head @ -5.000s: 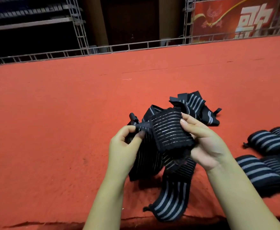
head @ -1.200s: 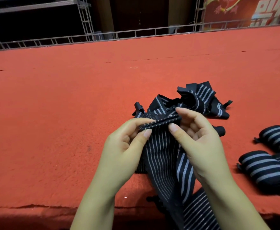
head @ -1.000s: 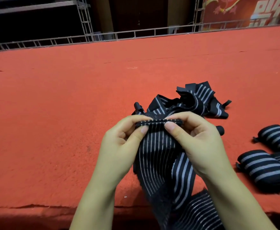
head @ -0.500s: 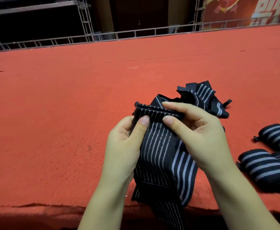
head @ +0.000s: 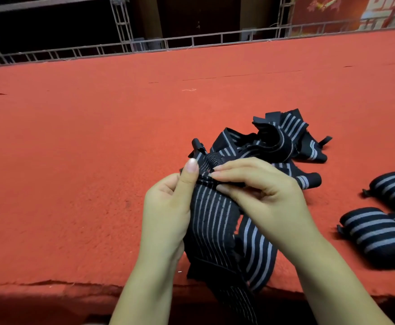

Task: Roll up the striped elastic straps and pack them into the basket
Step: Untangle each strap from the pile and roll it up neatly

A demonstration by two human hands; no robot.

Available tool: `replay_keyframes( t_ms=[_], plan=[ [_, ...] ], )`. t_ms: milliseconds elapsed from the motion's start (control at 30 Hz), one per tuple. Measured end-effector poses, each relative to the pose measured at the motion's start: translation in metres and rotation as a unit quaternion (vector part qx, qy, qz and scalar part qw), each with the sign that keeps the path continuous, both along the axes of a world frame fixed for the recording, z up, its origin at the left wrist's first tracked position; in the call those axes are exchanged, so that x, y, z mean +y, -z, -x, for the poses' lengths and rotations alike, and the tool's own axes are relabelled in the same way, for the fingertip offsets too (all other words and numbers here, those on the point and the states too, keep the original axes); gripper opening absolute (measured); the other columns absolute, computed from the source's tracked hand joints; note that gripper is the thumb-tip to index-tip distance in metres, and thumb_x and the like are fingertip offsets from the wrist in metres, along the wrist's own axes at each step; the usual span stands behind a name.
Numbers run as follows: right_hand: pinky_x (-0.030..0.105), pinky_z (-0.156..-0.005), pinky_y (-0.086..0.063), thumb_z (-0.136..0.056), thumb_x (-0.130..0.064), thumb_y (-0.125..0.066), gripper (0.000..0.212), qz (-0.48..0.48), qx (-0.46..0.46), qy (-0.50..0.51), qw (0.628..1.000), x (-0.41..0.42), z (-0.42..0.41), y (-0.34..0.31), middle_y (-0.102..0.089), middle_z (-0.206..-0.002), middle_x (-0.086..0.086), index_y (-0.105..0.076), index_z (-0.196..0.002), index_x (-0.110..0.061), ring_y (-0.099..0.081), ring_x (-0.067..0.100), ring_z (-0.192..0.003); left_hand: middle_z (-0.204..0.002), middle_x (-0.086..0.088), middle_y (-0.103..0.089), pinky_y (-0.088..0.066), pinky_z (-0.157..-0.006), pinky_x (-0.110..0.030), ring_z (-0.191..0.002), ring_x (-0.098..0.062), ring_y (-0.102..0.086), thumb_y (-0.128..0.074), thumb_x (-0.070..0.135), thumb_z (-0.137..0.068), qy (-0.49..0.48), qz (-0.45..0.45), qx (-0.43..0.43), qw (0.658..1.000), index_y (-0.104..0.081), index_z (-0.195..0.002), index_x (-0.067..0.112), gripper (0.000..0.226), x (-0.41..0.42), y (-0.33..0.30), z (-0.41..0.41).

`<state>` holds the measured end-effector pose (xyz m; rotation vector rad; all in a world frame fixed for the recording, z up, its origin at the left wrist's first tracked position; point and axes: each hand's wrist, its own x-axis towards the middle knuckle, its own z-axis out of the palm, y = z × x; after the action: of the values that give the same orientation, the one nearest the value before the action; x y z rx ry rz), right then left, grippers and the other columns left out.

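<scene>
Pinching the top end of a striped elastic strap (head: 211,216), both hands work just inside the near edge of the red carpeted surface (head: 74,141). The left hand (head: 168,207) has its thumb raised against the strap's left edge, the other fingers curled behind the fabric. The right hand (head: 262,195) grips the same end from the right, fingers curled over a small rolled part and thumb pressed beneath it. The roll's axis runs left to right across the view. From it the strap's long axis runs toward the near edge, stripes lengthwise, and its tail hangs over that edge and out of sight.

Behind the hands, toward the middle of the surface, lies a loose pile of unrolled straps (head: 281,139), touching or just beside the held one. Near the right edge of the surface sit rolled straps (head: 377,235), well apart from the hands; a further roll (head: 393,188) lies behind them, partly cut off by the picture's edge.

Left of the hands and toward the far edge the carpet is bare apart from a little thread, giving wide room. The near edge is ragged, with dark shadow below. Beyond the far edge stand a metal truss railing (head: 191,41) and a red banner (head: 355,12) at the upper right, against a dim room.
</scene>
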<state>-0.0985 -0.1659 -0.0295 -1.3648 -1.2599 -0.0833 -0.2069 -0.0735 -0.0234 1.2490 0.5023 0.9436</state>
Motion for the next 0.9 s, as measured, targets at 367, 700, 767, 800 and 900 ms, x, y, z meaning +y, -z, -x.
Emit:
replay_keyframes(
  t_ms=[367, 700, 767, 800, 900],
  plan=[
    [0.018, -0.051, -0.048, -0.076, -0.023, -0.064, 0.018, 0.074, 0.316, -0.085, 0.942, -0.013, 0.003, -0.001, -0.071, -0.075, -0.002, -0.073, -0.091, -0.020, -0.064, 0.009, -0.060, -0.084, -0.008, -0.072, -0.054, -0.065, -0.029, -0.077, -0.020, -0.067, -0.064, 0.032, -0.082, 0.080, -0.048, 0.025, 0.995, -0.071, -0.082, 0.023, 0.012, 0.004, 0.018, 0.005],
    [0.020, -0.072, -0.052, -0.085, -0.015, -0.070, 0.017, 0.004, 0.213, 0.070, 0.974, -0.012, 0.003, 0.013, -0.072, -0.085, -0.007, -0.070, -0.088, -0.032, -0.067, 0.010, -0.077, -0.088, -0.012, -0.075, -0.055, -0.064, -0.026, -0.078, -0.019, -0.071, -0.061, 0.035, -0.082, 0.098, -0.042, 0.053, 0.993, -0.072, -0.088, 0.010, 0.028, -0.005, 0.028, 0.003],
    [0.012, -0.075, -0.046, -0.083, -0.020, -0.068, 0.015, -0.001, 0.157, 0.103, 0.982, -0.011, 0.005, 0.015, -0.070, -0.087, -0.011, -0.069, -0.089, -0.033, -0.065, 0.003, -0.086, -0.086, -0.012, -0.075, -0.057, -0.067, -0.031, -0.078, -0.021, -0.071, -0.058, 0.038, -0.082, 0.081, -0.046, 0.065, 0.994, -0.071, -0.086, 0.011, 0.031, -0.009, 0.029, 0.002],
    [0.009, -0.076, -0.044, -0.082, -0.020, -0.068, 0.014, -0.003, 0.124, 0.117, 0.985, -0.011, 0.006, 0.015, -0.069, -0.088, -0.012, -0.068, -0.090, -0.031, -0.064, 0.001, -0.089, -0.086, -0.011, -0.075, -0.057, -0.069, -0.035, -0.079, -0.023, -0.071, -0.057, 0.040, -0.084, 0.070, -0.052, 0.070, 0.994, -0.071, -0.086, 0.012, 0.032, -0.010, 0.030, 0.001],
    [0.005, -0.075, -0.041, -0.081, -0.012, -0.069, 0.016, -0.021, 0.035, 0.127, 0.991, -0.011, 0.006, 0.016, -0.066, -0.090, -0.012, -0.069, -0.093, -0.023, -0.060, -0.003, -0.088, -0.089, -0.016, -0.073, -0.054, -0.076, -0.050, -0.085, -0.031, -0.071, -0.056, 0.051, -0.091, 0.050, -0.068, 0.085, 0.993, -0.070, -0.088, 0.011, 0.043, -0.012, 0.032, -0.001]
  ],
)
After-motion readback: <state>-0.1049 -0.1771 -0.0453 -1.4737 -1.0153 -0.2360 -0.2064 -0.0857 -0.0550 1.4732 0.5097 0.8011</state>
